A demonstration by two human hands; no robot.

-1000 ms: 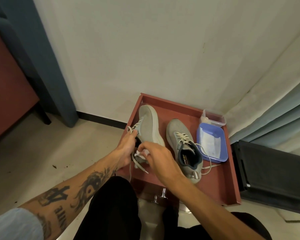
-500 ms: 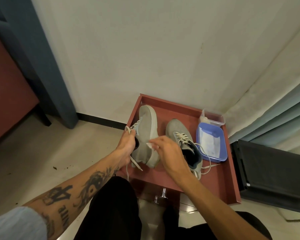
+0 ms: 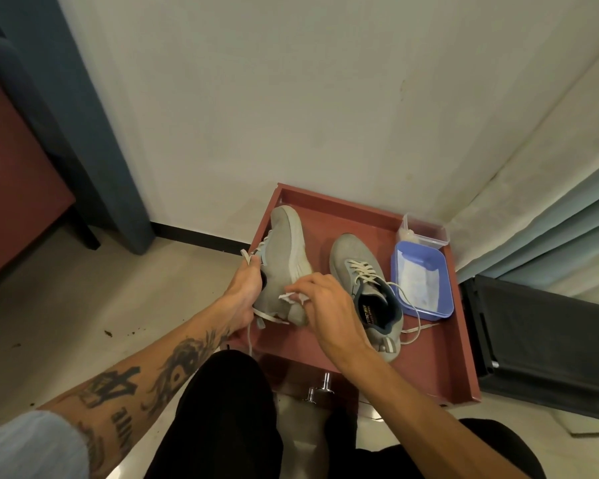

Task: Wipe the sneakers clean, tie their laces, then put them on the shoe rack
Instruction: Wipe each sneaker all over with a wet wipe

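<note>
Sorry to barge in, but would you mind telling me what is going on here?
A person is cleaning shoes over a red tray. The left hand holds one grey sneaker tipped on its side, while the right hand pinches a white wipe against its heel end. The other sneaker sits in the tray with its laces loose, beside a blue tub of wipes.

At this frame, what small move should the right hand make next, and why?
Probably sweep the wipe forward along the sneaker toward its toe. The left hand grips the sneaker at its opening and holds it tilted. The right hand pinches the wipe against its heel end. Its laces hang untied, so wiping seems to come first.
</note>
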